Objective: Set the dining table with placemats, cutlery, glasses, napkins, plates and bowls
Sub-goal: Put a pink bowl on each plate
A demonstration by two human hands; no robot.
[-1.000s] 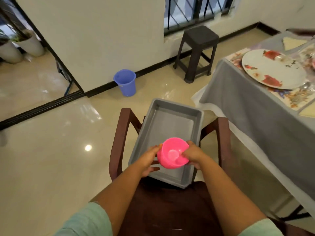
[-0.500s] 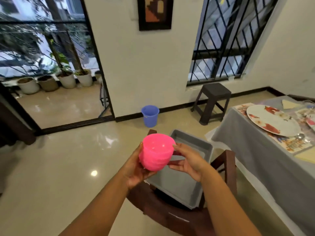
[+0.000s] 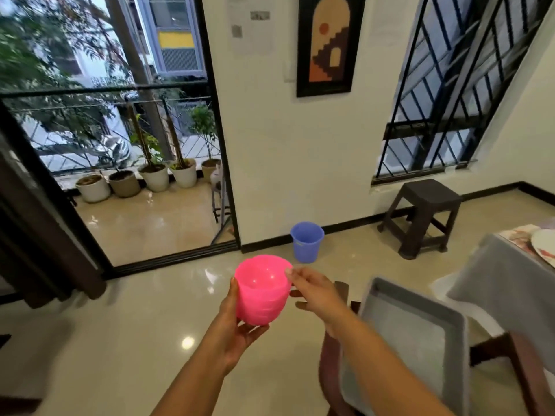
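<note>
A stack of pink plastic bowls [image 3: 260, 291] is held up in front of me, opening toward the camera. My left hand [image 3: 232, 331] cups the stack from below and the left, fingers curled under its base. My right hand [image 3: 312, 291] pinches the rim of the top bowl on the right side. At the far right edge, the dining table with a grey cloth [image 3: 507, 274] shows a patterned placemat [image 3: 518, 237] and part of a white plate [image 3: 545, 247].
A grey plastic tub [image 3: 420, 337] sits on a dark wooden chair [image 3: 333, 364] at lower right. A blue bucket [image 3: 306, 241] and a dark stool [image 3: 423, 216] stand by the wall. An open doorway leads to a balcony with potted plants [image 3: 153, 177].
The bowls came up out of the grey tub and stay held at chest height. My view swung up and left, so the table slid almost out of frame.
</note>
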